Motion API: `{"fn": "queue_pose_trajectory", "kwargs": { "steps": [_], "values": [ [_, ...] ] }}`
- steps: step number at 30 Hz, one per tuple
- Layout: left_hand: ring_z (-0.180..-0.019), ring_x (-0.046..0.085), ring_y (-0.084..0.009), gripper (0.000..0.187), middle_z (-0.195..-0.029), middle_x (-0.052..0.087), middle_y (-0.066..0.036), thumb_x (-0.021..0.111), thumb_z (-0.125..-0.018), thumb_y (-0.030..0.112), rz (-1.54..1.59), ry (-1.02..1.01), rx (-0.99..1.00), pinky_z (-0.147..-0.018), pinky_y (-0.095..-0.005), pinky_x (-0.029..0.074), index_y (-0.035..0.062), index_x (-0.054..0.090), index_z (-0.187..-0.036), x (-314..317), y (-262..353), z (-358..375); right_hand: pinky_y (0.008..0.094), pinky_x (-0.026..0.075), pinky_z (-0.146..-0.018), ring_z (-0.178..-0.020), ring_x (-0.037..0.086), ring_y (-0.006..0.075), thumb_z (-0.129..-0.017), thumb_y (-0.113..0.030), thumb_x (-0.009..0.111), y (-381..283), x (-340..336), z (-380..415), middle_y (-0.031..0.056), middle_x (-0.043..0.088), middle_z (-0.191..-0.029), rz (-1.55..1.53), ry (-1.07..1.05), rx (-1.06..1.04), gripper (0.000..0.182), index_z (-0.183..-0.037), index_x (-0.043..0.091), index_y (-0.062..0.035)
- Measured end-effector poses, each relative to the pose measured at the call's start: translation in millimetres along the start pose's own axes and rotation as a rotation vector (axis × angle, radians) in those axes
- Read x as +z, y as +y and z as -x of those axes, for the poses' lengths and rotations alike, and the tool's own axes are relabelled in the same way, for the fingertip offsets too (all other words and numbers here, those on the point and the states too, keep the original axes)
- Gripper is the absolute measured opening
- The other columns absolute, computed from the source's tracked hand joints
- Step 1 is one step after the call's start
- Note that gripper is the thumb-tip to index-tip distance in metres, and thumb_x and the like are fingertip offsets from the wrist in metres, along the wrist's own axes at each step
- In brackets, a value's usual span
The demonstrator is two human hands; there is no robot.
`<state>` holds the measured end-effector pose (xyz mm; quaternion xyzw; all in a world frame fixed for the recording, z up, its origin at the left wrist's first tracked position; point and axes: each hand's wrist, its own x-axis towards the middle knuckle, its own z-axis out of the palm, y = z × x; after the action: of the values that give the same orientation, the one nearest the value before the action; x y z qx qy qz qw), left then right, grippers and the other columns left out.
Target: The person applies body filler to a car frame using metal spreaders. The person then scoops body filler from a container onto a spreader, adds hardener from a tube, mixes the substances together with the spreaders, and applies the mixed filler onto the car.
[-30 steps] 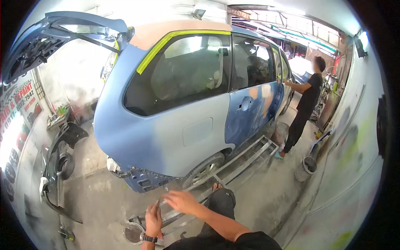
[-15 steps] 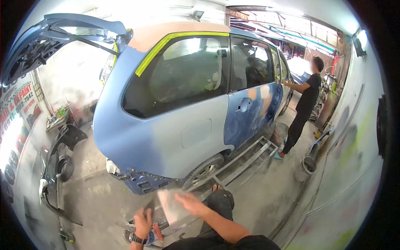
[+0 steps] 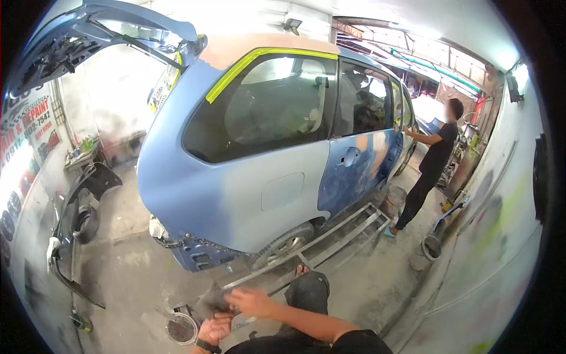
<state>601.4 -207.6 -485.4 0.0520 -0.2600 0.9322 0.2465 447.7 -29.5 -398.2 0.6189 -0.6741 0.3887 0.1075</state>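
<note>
A dark, motion-blurred sheet that looks like sandpaper (image 3: pixel 211 300) is in front of me, low in the view. My right hand (image 3: pixel 252 302) is closed on its right edge, with the forearm reaching across from the right. My left hand (image 3: pixel 216 328), with a dark band at the wrist, is just below, its fingers curled together at the sheet's lower edge. Beside the left hand, a round open can (image 3: pixel 181 328) stands on the floor. My bent knee (image 3: pixel 308 290) shows right of the hands.
A van (image 3: pixel 253 177) in blue and grey primer stands ahead, tailgate (image 3: pixel 106 41) raised and yellow tape (image 3: pixel 265 52) along a window. A metal frame (image 3: pixel 330 251) lies beside it. Another person (image 3: pixel 433 159) stands by the front door. A bucket (image 3: pixel 421 253) is at right, a bumper (image 3: pixel 65 259) at left.
The sheet has gone from showing a pale face to a dark one and moved left. My right hand has moved left and down, closer to my left hand. The view has shifted slightly.
</note>
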Motion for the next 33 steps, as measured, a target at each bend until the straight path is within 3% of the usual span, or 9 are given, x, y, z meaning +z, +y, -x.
{"fn": "queue_pose_trajectory", "kwargs": {
  "steps": [4, 6, 8, 10, 14, 20, 28, 30, 33],
  "values": [
    [-0.045, 0.039, -0.0103, 0.033, -0.063, 0.043, 0.002, 0.046, -0.102, 0.034, -0.414, 0.582, 0.346, -0.042, -0.0267, 0.031, 0.0032, 0.055, -0.11, 25.5, -49.5, 21.8, 0.0392, 0.05, -0.063, -0.072, 0.06, 0.0277, -0.097, -0.028, 0.061, 57.0, 26.9, 28.4, 0.0144, 0.058, -0.082, -0.011, -0.122, 0.661, 0.029, -0.09, 0.059, 0.0],
    [-0.064, 0.056, -0.0154, 0.031, -0.081, 0.058, -0.004, 0.047, -0.103, 0.034, -0.328, 0.229, 0.414, -0.061, -0.0312, 0.046, 0.004, 0.055, -0.105, -22.2, -15.6, 59.8, 0.0371, 0.05, -0.064, -0.073, 0.062, 0.0239, -0.096, -0.03, 0.062, 48.8, 6.8, 24.9, 0.0153, 0.061, -0.081, -0.058, -0.169, 0.915, 0.032, -0.091, 0.061, 0.0015],
    [-0.109, 0.065, -0.018, 0.047, -0.122, 0.066, -0.008, 0.056, -0.095, 0.017, -0.421, 0.577, 0.858, -0.096, -0.0378, 0.049, 0.0027, 0.046, -0.138, -43.6, -12.4, 74.6, 0.035, 0.05, -0.068, -0.075, 0.063, 0.0204, -0.095, -0.032, 0.064, 51.4, -6.9, 8.6, 0.0159, 0.065, -0.083, -0.115, -0.158, 1.047, 0.035, -0.095, 0.064, 0.003],
    [-0.11, 0.064, -0.02, 0.042, -0.124, 0.065, -0.008, 0.056, -0.098, 0.023, -0.642, 0.732, 0.972, -0.098, -0.0381, 0.049, 0.0041, 0.051, -0.135, -14.4, -30.5, 65.4, 0.033, 0.051, -0.075, -0.086, 0.065, 0.0166, -0.094, -0.034, 0.066, 76.4, 19.9, 21.8, 0.011, 0.069, -0.095, -0.715, 0.335, 1.206, 0.04, -0.11, 0.065, 0.0024],
    [-0.105, 0.065, -0.0199, 0.034, -0.117, 0.067, -0.007, 0.059, -0.1, 0.028, -0.762, 0.689, 1.084, -0.094, -0.036, 0.052, 0.0033, 0.059, -0.123, 9.3, -38.6, 52.7, 0.0351, 0.05, -0.09, -0.106, 0.063, 0.021, -0.092, -0.039, 0.068, 12.9, -39.4, -46.0, 0.0117, 0.065, -0.119, -1.109, 0.417, 1.401, 0.055, -0.129, 0.057, 0.0002],
    [-0.088, 0.055, -0.0057, 0.023, -0.106, 0.067, 0.002, 0.061, -0.1, 0.024, -1.495, 1.182, 1.054, -0.076, -0.025, 0.048, 0.002, 0.067, -0.104, 4.9, -53.3, 46.0, 0.0363, 0.051, -0.09, -0.104, 0.063, 0.0207, -0.09, -0.035, 0.07, 22.2, -26.6, -42.4, 0.0081, 0.063, -0.119, -1.122, 0.311, 1.257, 0.052, -0.128, 0.057, -0.001],
    [-0.064, 0.049, -0.0258, 0.023, -0.072, 0.048, -0.017, 0.063, -0.095, 0.014, -2.578, 1.061, 1.299, -0.059, -0.0385, 0.04, -0.0051, 0.054, -0.086, 37.8, -63.9, 2.8, 0.0353, 0.05, -0.092, -0.11, 0.061, 0.0221, -0.09, -0.035, 0.071, 21.8, 5.0, -4.9, 0.0138, 0.062, -0.125, -0.813, -0.267, 1.341, 0.062, -0.135, 0.051, 0.004],
    [-0.069, 0.054, -0.0256, 0.02, -0.075, 0.053, -0.016, 0.062, -0.095, 0.013, -2.201, 1.216, 1.411, -0.062, -0.0381, 0.043, -0.0051, 0.057, -0.09, 49.5, -37.7, 9.8, 0.035, 0.05, -0.091, -0.11, 0.061, 0.0219, -0.09, -0.035, 0.072, 7.5, 1.8, 9.4, 0.0169, 0.063, -0.124, -0.78, -0.559, 1.026, 0.065, -0.134, 0.051, 0.0074],
    [-0.079, 0.061, -0.0269, 0.015, -0.085, 0.062, -0.016, 0.061, -0.095, 0.011, -2.037, 1.159, 1.47, -0.07, -0.0371, 0.048, -0.0038, 0.061, -0.098, 70.1, -52.7, 4.3, 0.0384, 0.052, -0.089, -0.109, 0.063, 0.0212, -0.091, -0.035, 0.07, 37.6, 5.0, 24.1, 0.0121, 0.067, -0.114, -1.047, -0.161, 1.51, 0.049, -0.121, 0.062, 0.0028]
  ]
}}
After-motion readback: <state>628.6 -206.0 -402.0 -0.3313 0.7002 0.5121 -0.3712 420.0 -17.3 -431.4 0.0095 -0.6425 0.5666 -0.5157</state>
